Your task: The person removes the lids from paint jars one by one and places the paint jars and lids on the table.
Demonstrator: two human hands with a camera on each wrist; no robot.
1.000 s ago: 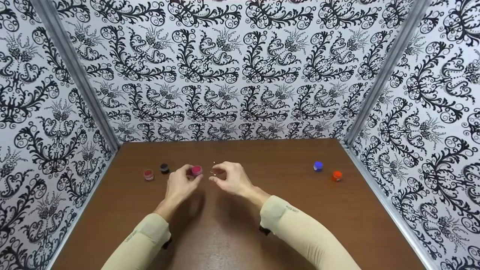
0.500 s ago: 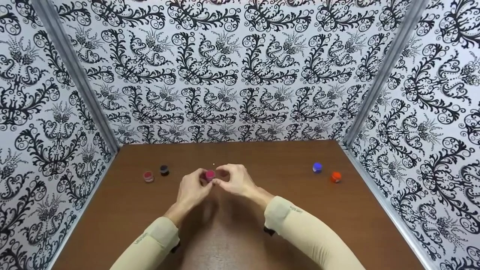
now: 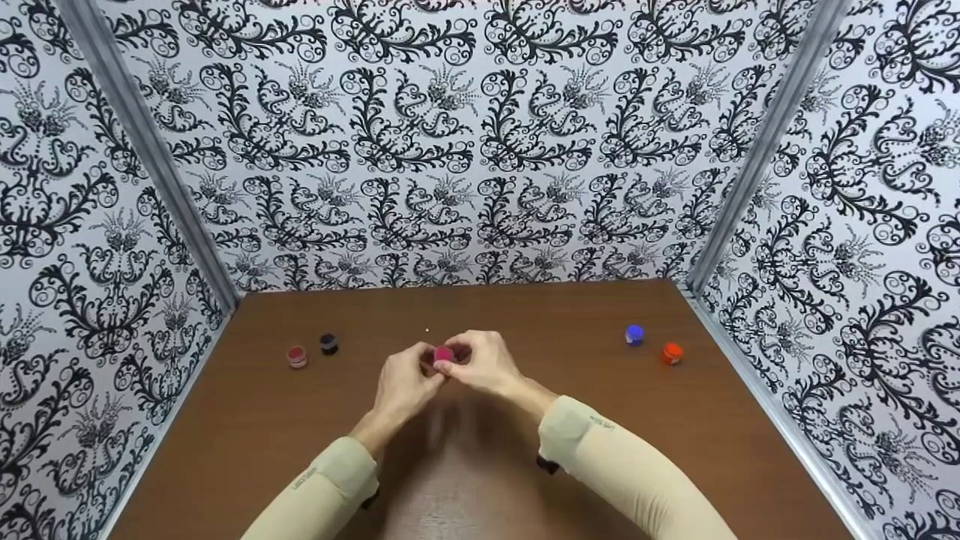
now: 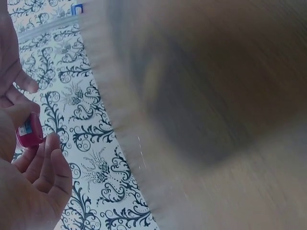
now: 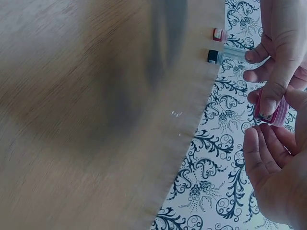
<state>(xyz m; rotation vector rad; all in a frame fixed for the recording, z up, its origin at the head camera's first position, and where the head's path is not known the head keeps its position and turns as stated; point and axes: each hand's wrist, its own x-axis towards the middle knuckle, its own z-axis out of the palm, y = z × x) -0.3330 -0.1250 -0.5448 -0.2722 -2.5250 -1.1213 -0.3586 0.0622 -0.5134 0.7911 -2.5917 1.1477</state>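
Note:
A small jar with a bright pink top is held above the table between both hands. My left hand grips it from the left with thumb and fingers. From the right, my right hand pinches it, thumb on the near side. In the left wrist view the pink jar shows a small label. The right wrist view has a thumb pressing over the label of the pink jar, with the ribbed lid edge facing the right hand. Fingers cover much of the jar.
On the left of the brown table stand a red-topped jar and a black-topped jar. A blue-topped jar and an orange jar stand on the right. Patterned walls enclose the table.
My left hand has carried the pink jar rightward to my right hand. The right hand, earlier apart from the jar, now holds it too. The other jars stay put.

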